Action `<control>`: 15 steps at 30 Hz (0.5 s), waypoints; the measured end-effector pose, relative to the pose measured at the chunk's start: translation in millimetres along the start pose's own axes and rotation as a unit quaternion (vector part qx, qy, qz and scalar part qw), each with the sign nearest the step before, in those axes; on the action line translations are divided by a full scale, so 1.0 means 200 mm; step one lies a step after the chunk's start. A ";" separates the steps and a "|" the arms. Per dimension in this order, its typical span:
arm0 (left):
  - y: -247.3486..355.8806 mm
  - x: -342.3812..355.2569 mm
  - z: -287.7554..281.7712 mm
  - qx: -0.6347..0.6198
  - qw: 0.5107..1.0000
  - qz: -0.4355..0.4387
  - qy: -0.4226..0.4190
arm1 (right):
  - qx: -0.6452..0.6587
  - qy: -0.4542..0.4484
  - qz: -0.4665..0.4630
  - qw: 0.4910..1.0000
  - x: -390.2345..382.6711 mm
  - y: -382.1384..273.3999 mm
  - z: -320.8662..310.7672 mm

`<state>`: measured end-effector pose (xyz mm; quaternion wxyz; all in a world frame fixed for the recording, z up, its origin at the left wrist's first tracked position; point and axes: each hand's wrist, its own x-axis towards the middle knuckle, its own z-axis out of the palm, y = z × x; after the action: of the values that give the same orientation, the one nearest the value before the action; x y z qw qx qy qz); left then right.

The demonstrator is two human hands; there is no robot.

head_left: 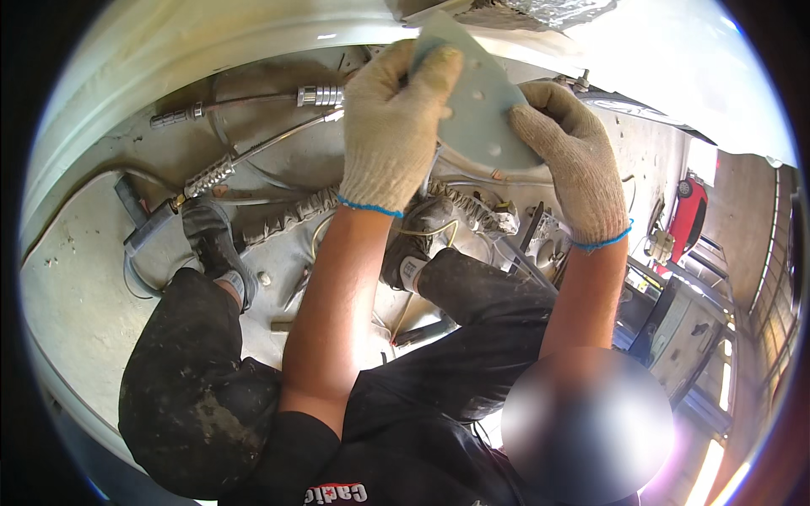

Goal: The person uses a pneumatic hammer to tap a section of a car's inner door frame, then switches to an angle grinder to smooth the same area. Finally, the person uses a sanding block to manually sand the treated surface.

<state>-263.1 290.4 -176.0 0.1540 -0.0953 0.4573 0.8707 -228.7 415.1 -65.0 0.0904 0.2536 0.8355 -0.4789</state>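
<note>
A grey-green sheet of sandpaper [479,108] with several punched holes is held up in front of a white vehicle panel. My left hand [392,118], in a knitted work glove with a blue cuff edge, pinches its left edge, thumb lying on the face toward me. On the other side my right hand [578,152], gloved alike, grips the lower right edge between thumb and fingers; some of those fingers are hidden behind the sheet.
The white car body [219,55] curves across the top. On the concrete floor [84,244] lie a slide-hammer-like metal tool [211,177], hoses and several hand tools, around my shoes [219,244]. A red car [688,215] stands far right, beyond a workshop cart [675,329].
</note>
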 end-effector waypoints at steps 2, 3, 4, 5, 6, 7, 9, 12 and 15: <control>-0.01 -0.01 -0.03 -0.005 0.999 -0.034 0.002 | 0.020 -0.030 -0.017 0.999 -0.01 0.05 -0.04; -0.03 -0.01 -0.02 -0.037 0.999 -0.024 0.004 | 0.028 -0.035 -0.033 0.998 -0.02 0.06 -0.04; -0.05 -0.02 -0.01 -0.069 0.997 -0.015 0.006 | 0.036 -0.040 -0.049 0.997 -0.03 0.06 -0.04; -0.06 -0.03 0.00 -0.101 0.995 -0.006 0.007 | 0.043 -0.045 -0.065 0.996 -0.04 0.06 -0.04; -0.04 -0.05 0.02 -0.082 0.996 -0.019 0.016 | 0.056 -0.057 -0.067 0.995 -0.05 0.07 -0.04; 0.00 -0.08 0.03 -0.062 0.997 -0.032 0.026 | 0.069 -0.068 -0.070 0.993 -0.07 0.07 -0.04; 0.03 -0.10 0.04 -0.001 0.998 -0.062 0.018 | 0.098 -0.078 -0.078 0.989 -0.10 0.07 -0.04; 0.03 -0.12 0.02 0.034 0.991 -0.114 -0.058 | 0.131 -0.074 -0.094 0.984 -0.14 0.07 -0.02; 0.01 -0.15 0.01 -0.058 0.968 -0.192 -0.148 | 0.093 -0.060 -0.135 0.985 -0.18 0.06 -0.03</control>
<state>-236.4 286.8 -164.7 0.3788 -0.0600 0.3511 0.8542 -190.6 412.0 -56.9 0.0507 0.1162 0.8069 -0.5769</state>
